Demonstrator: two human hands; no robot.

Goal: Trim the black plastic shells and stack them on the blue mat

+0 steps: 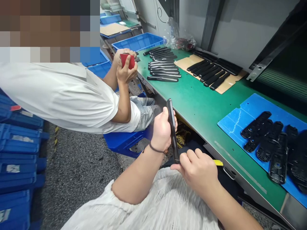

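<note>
My left hand (161,129) is wrapped round a long, slim black plastic piece (173,134), which slants upward over my lap, in front of the bench edge. Closed beside its lower end is my right hand (200,169), the thumb at the tip of the piece. A yellow tool handle (218,163) sticks out behind the right fist; its working end is hidden by the fingers. On the green bench lie several similar black pieces (164,68), glossy and laid roughly side by side.
A co-worker in a white shirt (79,95) sits at left, a red pad (127,60) in their hands. Cardboard (222,91) carries more black pieces. Black moulded parts (278,159) lie on a blue sheet (230,121). Blue crates (19,140) stack at far left.
</note>
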